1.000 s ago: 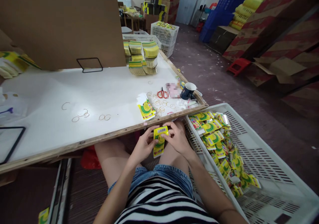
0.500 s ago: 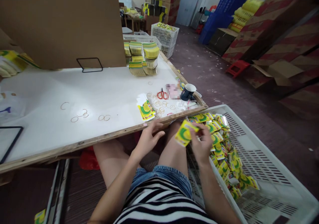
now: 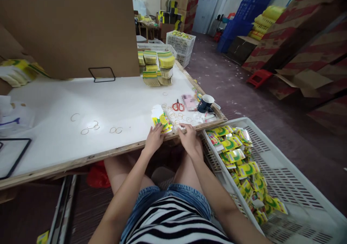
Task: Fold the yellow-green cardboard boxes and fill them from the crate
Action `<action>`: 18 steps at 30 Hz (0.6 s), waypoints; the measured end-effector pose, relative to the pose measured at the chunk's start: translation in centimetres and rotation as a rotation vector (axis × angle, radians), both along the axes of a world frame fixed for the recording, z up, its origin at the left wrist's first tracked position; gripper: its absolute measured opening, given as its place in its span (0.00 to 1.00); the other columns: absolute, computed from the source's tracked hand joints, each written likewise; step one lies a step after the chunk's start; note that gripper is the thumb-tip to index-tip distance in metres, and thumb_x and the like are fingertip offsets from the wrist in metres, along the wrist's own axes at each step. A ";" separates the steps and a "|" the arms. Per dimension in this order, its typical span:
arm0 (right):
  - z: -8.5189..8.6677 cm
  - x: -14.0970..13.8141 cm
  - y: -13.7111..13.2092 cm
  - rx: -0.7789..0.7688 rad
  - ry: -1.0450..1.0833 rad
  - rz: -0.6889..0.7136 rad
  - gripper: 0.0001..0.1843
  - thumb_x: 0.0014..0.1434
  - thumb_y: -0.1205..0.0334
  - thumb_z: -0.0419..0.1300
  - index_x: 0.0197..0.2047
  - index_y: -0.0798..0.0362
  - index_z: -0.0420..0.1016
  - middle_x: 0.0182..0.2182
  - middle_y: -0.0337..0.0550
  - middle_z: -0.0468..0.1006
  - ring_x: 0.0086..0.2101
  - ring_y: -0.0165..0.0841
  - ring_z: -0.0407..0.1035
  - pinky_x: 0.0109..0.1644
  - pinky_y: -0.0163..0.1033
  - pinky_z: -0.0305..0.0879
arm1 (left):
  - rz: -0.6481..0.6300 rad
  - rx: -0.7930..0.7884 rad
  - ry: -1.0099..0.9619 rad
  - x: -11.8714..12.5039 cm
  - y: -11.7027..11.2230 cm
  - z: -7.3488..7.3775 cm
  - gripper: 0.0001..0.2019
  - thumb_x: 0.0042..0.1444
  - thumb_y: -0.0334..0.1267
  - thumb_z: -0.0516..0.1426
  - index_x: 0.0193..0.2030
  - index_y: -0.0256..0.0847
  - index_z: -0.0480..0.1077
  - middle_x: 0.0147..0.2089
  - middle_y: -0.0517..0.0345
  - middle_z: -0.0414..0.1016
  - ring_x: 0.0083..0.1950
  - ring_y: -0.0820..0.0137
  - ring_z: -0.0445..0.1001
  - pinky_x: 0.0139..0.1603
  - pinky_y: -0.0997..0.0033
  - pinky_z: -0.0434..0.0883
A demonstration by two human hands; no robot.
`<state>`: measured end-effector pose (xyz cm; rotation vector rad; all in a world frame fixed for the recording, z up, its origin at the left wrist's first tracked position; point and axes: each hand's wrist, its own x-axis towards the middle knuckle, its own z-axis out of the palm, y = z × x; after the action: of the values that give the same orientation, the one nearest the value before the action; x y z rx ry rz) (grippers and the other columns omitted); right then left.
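A small pile of yellow-and-green packets (image 3: 165, 122) lies near the front edge of the white table, with white card pieces (image 3: 157, 110) behind it. On the near side of this pile, my left hand (image 3: 155, 138) rests its outstretched fingers on the packets. My right hand (image 3: 189, 137) is just to the right, over the wooden table edge, its fingers apart and pointing toward the pile; I see no packet in it. Several thin tan rubber bands (image 3: 189, 120) are scattered behind my hands. To my right, a white crate (image 3: 294, 171) holds a heap of similar packets (image 3: 248, 168).
Red-handled scissors (image 3: 178, 107) and a dark mug (image 3: 206, 103) are on the table's right side. Bundled yellow cards (image 3: 151, 78) stand farther back beside a large cardboard sheet (image 3: 70, 30). A black wire stand (image 3: 103, 75) is before the sheet. A red stool (image 3: 258, 78) stands on the floor.
My right hand has moved from beside the crate to the table edge, and the packet it held is out of it. My left hand has moved forward onto the pile.
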<state>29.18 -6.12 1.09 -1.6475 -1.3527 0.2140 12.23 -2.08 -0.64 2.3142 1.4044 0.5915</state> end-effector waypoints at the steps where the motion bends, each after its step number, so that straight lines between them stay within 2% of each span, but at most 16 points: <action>1: -0.5 -0.9 1.5 -0.054 0.007 0.012 0.10 0.55 0.60 0.60 0.40 0.54 0.76 0.39 0.50 0.78 0.43 0.41 0.67 0.53 0.47 0.60 | -0.005 -0.002 -0.016 -0.2 -0.1 0.0 0.22 0.63 0.37 0.51 0.63 0.34 0.61 0.68 0.39 0.58 0.70 0.55 0.54 0.69 0.45 0.51; 5: -1.6 -3.2 5.2 -0.151 0.055 0.034 0.07 0.50 0.62 0.64 0.34 0.54 0.76 0.35 0.51 0.77 0.43 0.45 0.67 0.52 0.50 0.59 | -0.013 -0.001 -0.072 -0.7 -0.1 -0.2 0.20 0.62 0.35 0.52 0.61 0.37 0.64 0.67 0.41 0.60 0.70 0.57 0.56 0.69 0.44 0.50; 8: -1.9 -3.3 5.7 -0.130 0.128 0.029 0.05 0.51 0.62 0.61 0.32 0.53 0.74 0.36 0.50 0.77 0.43 0.43 0.67 0.52 0.49 0.59 | -0.026 0.001 -0.101 -0.8 -0.1 -0.5 0.21 0.61 0.34 0.52 0.61 0.39 0.64 0.67 0.43 0.61 0.69 0.58 0.58 0.69 0.45 0.50; 10: -2.0 -2.9 5.2 -0.105 0.204 0.026 0.06 0.54 0.60 0.58 0.34 0.54 0.73 0.35 0.49 0.77 0.40 0.41 0.69 0.49 0.46 0.62 | -0.016 0.005 -0.155 -1.0 -0.1 -0.5 0.23 0.60 0.33 0.52 0.63 0.38 0.61 0.68 0.42 0.60 0.69 0.59 0.58 0.70 0.47 0.51; 12: -2.0 -2.5 4.4 -0.078 0.294 0.022 0.10 0.57 0.57 0.56 0.36 0.54 0.71 0.33 0.48 0.78 0.35 0.38 0.70 0.44 0.43 0.65 | 0.029 -0.010 -0.298 -1.1 -0.2 -0.4 0.26 0.60 0.35 0.53 0.65 0.37 0.58 0.67 0.41 0.60 0.68 0.58 0.59 0.68 0.50 0.56; 14: -1.9 -2.2 3.3 -0.051 0.380 0.020 0.13 0.58 0.53 0.54 0.38 0.54 0.70 0.34 0.48 0.78 0.34 0.36 0.71 0.41 0.41 0.67 | 0.073 -0.074 -0.528 -1.2 -0.3 -0.1 0.26 0.60 0.39 0.54 0.65 0.38 0.59 0.66 0.41 0.62 0.67 0.56 0.62 0.65 0.52 0.62; 18: -1.6 -2.5 0.5 -0.024 0.593 0.084 0.15 0.55 0.53 0.58 0.42 0.54 0.69 0.34 0.46 0.79 0.33 0.34 0.73 0.39 0.40 0.70 | 0.051 -0.349 -1.004 -1.2 -0.7 0.6 0.28 0.56 0.49 0.58 0.60 0.36 0.65 0.62 0.40 0.68 0.63 0.54 0.67 0.58 0.56 0.68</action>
<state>26.72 -5.57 -0.48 -1.3911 -0.9627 0.7101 11.04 -2.74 -0.03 1.3473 0.9454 1.1832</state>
